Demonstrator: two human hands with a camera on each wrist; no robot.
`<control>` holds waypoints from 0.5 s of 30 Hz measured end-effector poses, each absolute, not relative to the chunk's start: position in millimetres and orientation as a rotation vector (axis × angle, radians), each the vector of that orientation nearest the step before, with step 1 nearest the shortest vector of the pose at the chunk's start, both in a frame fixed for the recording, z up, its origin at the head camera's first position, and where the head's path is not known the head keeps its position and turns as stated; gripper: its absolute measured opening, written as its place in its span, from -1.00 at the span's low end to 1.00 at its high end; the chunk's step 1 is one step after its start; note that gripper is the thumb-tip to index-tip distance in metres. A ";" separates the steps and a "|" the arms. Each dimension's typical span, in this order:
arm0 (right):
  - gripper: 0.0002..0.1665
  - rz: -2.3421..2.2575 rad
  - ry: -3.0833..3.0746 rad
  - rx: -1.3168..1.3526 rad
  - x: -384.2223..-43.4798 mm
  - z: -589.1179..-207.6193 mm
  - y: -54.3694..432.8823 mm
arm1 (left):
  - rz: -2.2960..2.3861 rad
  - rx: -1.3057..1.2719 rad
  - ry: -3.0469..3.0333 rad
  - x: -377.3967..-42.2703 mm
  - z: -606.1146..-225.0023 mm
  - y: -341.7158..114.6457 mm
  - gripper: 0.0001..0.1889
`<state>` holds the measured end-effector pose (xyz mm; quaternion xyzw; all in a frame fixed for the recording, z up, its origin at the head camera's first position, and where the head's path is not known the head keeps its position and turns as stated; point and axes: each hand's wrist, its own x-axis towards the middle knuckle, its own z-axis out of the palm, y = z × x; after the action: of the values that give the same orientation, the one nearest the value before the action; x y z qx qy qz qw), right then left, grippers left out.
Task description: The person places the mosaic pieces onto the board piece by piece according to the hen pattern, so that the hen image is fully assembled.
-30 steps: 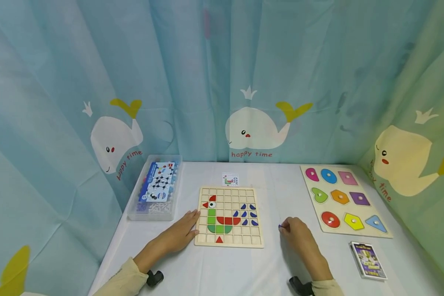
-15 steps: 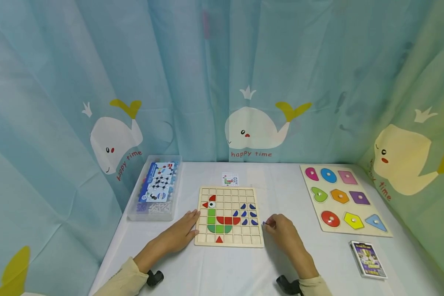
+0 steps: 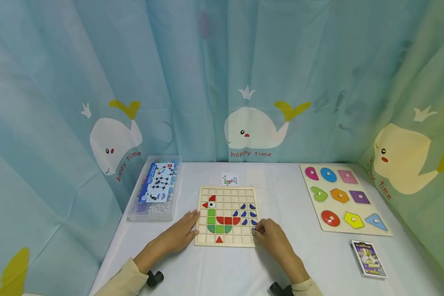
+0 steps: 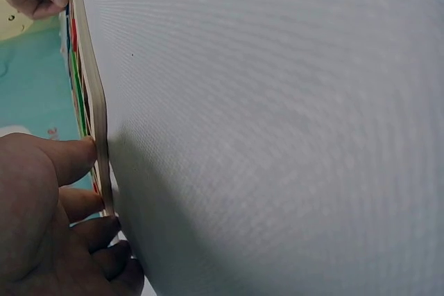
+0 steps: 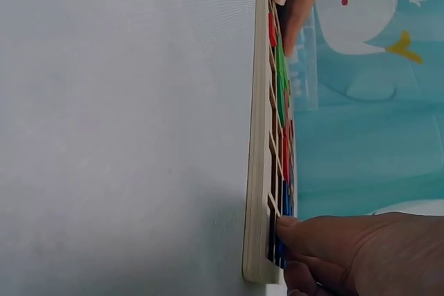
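Observation:
A square wooden grid board [image 3: 240,240] lies on the white table, with red, green and blue pieces set in its cells as a bird shape. My left hand [image 3: 179,233] rests at the board's left edge, fingertips touching its rim. Over the right side of the board, my right hand [image 3: 274,238] pinches a small blue puzzle piece [image 3: 253,231] between thumb and fingers, just below the rows of blue pieces [image 3: 244,214]. In the right wrist view the thumb [image 5: 288,222] is right at the grid, and the pinched piece is mostly hidden.
Behind the board lies a small picture card [image 3: 230,179] with the same bird. A clear plastic box [image 3: 155,211] stands at the left. To the right are a shape puzzle board [image 3: 320,213] and a card box [image 3: 368,260]. A whale-print curtain [image 3: 200,82] surrounds the table.
My right hand has moved left, from the table beside the board to over its right edge, carrying the blue puzzle piece. The left hand has stayed at the board's left edge.

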<state>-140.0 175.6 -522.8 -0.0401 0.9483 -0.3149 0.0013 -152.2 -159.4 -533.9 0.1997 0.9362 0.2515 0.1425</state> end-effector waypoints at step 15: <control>-0.83 -0.850 3.087 -0.260 -134.2 -525.7 177.6 | 0.732 0.561 2.698 -151.5 -533.5 -161.8 -0.33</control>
<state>-134.2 177.6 -525.7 -0.0809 0.9604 -0.2644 -0.0354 -151.5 -161.8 -533.5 0.1948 0.9363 0.2540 0.1448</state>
